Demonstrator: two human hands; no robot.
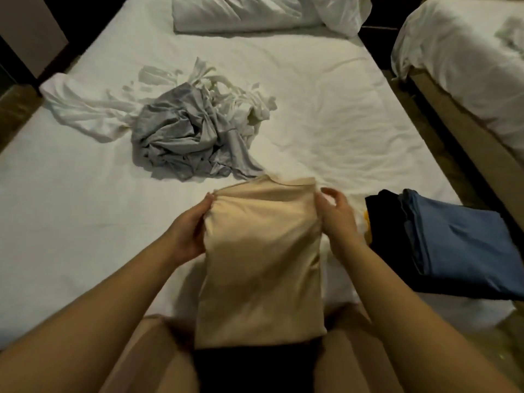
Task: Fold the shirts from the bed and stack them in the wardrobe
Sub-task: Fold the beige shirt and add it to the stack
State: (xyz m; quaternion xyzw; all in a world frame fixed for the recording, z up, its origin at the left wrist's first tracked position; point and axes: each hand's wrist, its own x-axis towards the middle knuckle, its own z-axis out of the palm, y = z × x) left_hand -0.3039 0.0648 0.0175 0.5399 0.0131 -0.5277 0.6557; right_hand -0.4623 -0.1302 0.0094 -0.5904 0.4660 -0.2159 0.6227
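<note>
A beige shirt, folded into a long narrow strip, hangs between my hands above the near edge of the bed. My left hand grips its upper left edge. My right hand pinches the upper right edge, with the other fingers loosely curled above. A crumpled grey shirt lies in a heap in the middle of the bed, tangled with white shirts that spread to the left. A folded stack with a blue shirt on top of dark ones sits at the bed's right edge.
White pillows lie at the head of the bed. A second bed with white sheets stands to the right across a narrow strip of floor. Dark furniture borders the left side.
</note>
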